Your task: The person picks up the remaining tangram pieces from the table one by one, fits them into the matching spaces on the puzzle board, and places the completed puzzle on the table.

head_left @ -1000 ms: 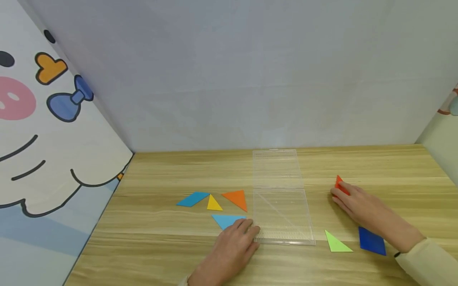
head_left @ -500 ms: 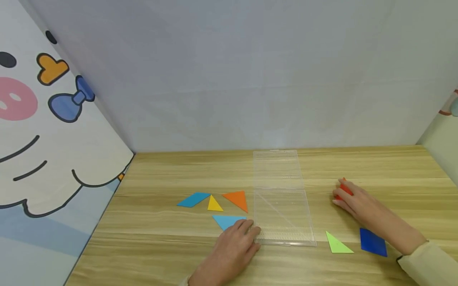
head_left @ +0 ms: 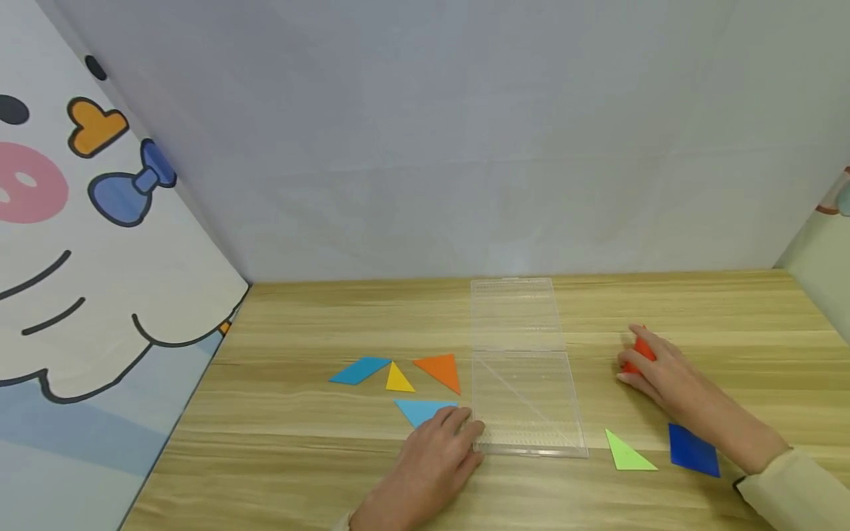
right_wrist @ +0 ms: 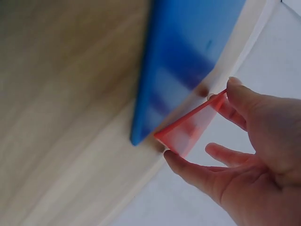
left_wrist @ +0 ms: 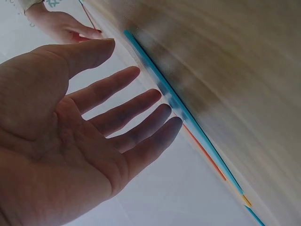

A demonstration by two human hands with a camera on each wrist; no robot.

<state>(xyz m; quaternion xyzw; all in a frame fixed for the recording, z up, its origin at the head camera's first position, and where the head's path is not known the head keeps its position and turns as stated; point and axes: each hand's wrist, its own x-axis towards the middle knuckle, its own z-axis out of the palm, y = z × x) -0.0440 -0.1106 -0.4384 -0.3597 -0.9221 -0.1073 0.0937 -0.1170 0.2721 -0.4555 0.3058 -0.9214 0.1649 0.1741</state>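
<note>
My right hand (head_left: 671,383) pinches a red triangle tangram piece (head_left: 642,357) to the right of the clear plastic case. In the right wrist view the thumb and a finger hold the red triangle (right_wrist: 186,129) by its edges, and it stands tilted. Resting by the near left corner of the case (head_left: 521,398), my left hand (head_left: 428,457) has its fingers loosely extended. It partly covers a light blue triangle (head_left: 417,410). The left wrist view shows that palm (left_wrist: 89,136) holding nothing, fingertips close to the light blue piece's edge (left_wrist: 188,115).
Left of the case lie an orange triangle (head_left: 443,371), a small yellow triangle (head_left: 398,378) and a blue parallelogram (head_left: 360,370). A green triangle (head_left: 627,454) and a dark blue square (head_left: 693,450) lie nearer, under the right forearm's side. A pale cloth wall (head_left: 425,184) closes the back of the table.
My right hand has shifted the red triangle slightly to the right and turned it, its index finger now raised along it. The left hand and the other pieces stay in place.
</note>
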